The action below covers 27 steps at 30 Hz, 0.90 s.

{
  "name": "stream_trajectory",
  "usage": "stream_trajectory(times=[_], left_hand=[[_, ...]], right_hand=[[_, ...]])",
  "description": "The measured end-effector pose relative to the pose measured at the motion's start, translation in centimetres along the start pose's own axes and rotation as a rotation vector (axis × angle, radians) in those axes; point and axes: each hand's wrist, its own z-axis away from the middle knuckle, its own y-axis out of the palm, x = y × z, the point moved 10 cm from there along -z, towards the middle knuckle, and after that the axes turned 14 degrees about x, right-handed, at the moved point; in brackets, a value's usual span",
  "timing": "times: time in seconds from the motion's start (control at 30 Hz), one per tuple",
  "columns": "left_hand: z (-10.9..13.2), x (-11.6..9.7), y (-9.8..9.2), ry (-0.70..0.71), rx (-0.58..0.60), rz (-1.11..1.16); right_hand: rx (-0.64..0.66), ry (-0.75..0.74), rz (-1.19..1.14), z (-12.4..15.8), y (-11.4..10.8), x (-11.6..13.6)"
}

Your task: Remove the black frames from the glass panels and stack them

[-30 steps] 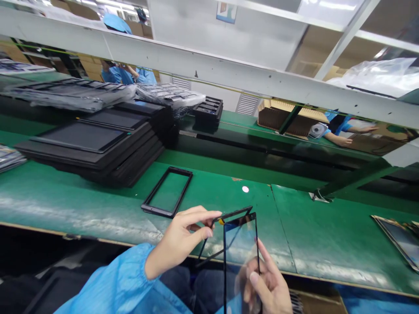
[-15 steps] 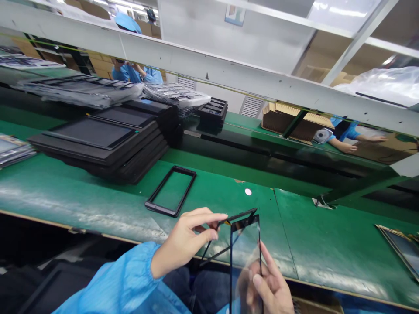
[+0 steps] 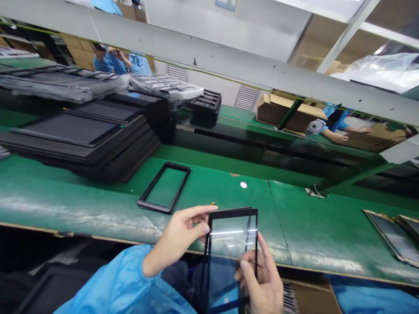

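My right hand [image 3: 262, 279] is closed on a clear glass touch panel [image 3: 225, 257] with a black border, its fingers showing through the glass. My left hand [image 3: 183, 233] pinches a thin black frame [image 3: 207, 257] at the upper left corner. The panel lies in front of the frame and hides most of it; whether they touch I cannot tell. A small orange tab [image 3: 213, 204] shows near my left fingertips. Farther left, a second black frame [image 3: 165, 187] lies flat on the green bench [image 3: 310, 231].
Black foam trays [image 3: 111, 152] with dark screens are stacked at the left. Plastic-wrapped frames [image 3: 65, 83] lie behind them. Several display panels [image 3: 389, 235] rest at the right. A white rail [image 3: 229, 65] crosses above, with co-workers in blue beyond it.
The glass panel has moved left and turned to face me, now overlapping the frame in my left hand. The view has shifted slightly to the right.
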Motion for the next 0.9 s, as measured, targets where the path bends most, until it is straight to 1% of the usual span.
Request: stream_trajectory(times=[0.13, 0.4, 0.53, 0.77, 0.9], left_hand=[[0.1, 0.8, -0.3, -0.028, -0.015, 0.03], [0.3, 2.5, -1.2, -0.138, -0.043, 0.063], [0.2, 2.6, -1.5, -0.155, -0.069, 0.067], [0.2, 2.5, -1.6, -0.159, -0.091, 0.037], [0.3, 2.5, -1.6, -0.164, -0.089, 0.021]], right_hand=[[-0.026, 0.045, -0.005, 0.2, 0.0, -0.4], [-0.013, 0.12, 0.004, 0.2, 0.9, 0.0], [0.002, 0.137, 0.02, 0.2, 1.2, 0.0], [-0.025, 0.147, 0.037, 0.4, 1.1, -0.3], [-0.014, 0.124, 0.077, 0.7, 1.1, -0.7]])
